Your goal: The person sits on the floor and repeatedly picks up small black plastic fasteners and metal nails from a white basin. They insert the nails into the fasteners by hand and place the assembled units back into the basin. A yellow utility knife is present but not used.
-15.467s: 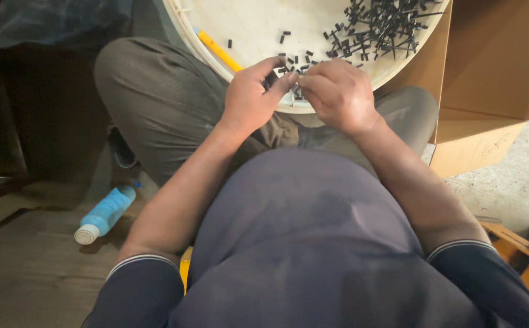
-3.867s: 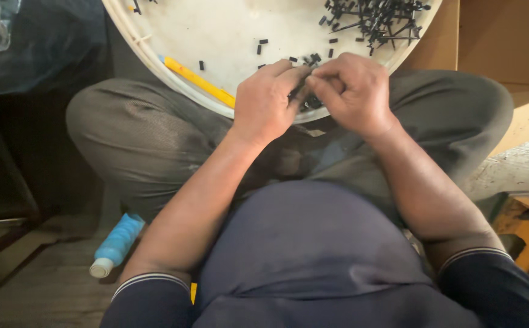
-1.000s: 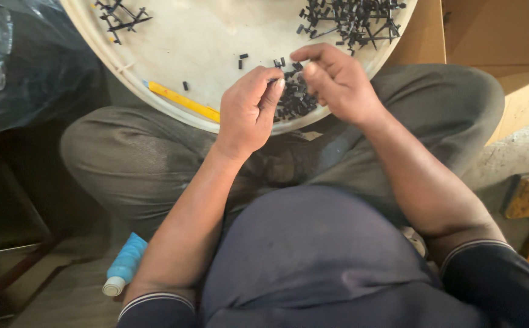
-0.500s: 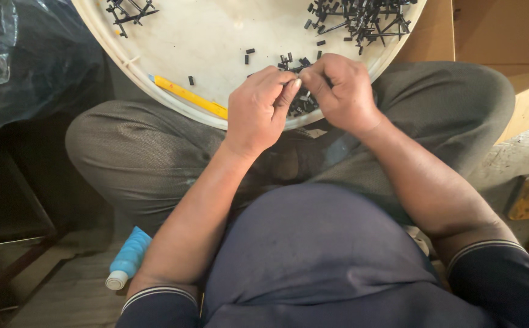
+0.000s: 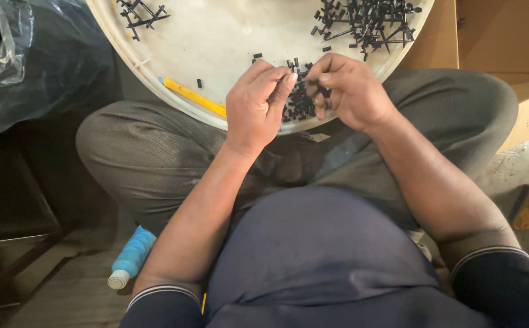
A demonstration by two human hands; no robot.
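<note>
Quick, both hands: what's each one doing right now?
Left hand: fingers pinched together over the small black parts; what it grips cannot be told.
Right hand: fingers curled shut on small black parts.

A brown cardboard box [image 5: 507, 42] stands open at the upper right, beside the white tray's rim. A clear plastic bag [image 5: 40, 61] slumps at the upper left. No labels, signs or screens show.
</note>
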